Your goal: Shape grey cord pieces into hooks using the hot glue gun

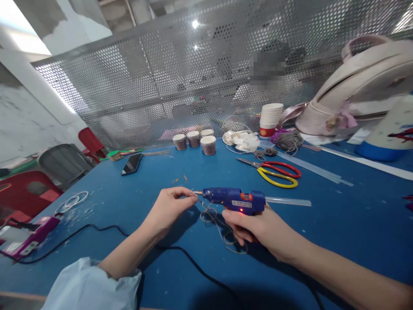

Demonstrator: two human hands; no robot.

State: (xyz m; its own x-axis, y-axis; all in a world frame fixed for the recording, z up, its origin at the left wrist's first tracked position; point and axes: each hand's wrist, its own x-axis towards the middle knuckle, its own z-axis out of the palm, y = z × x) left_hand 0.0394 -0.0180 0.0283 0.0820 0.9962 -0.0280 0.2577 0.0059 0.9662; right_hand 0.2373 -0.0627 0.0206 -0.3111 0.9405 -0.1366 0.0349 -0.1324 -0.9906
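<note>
Over the blue surface (pixel 155 174) | your right hand (pixel 260 228) clasps the glue gun (pixel 222 196) level, seemingly so its nozzle (pixel 198 193) reaches your left hand (pixel 171 209) | left pinches a thin strand (pixel 191 192), kind unclear | grey string (pixel 213 217) below.

My right hand (pixel 258 224) partly hides the blue glue gun (pixel 226 196). The thin piece (pixel 192 192) pinched in my left hand (pixel 171 207) is too small to identify. The right edge cuts off a pale bag (pixel 358 82) and a blue-based container (pixel 389 133).
</note>
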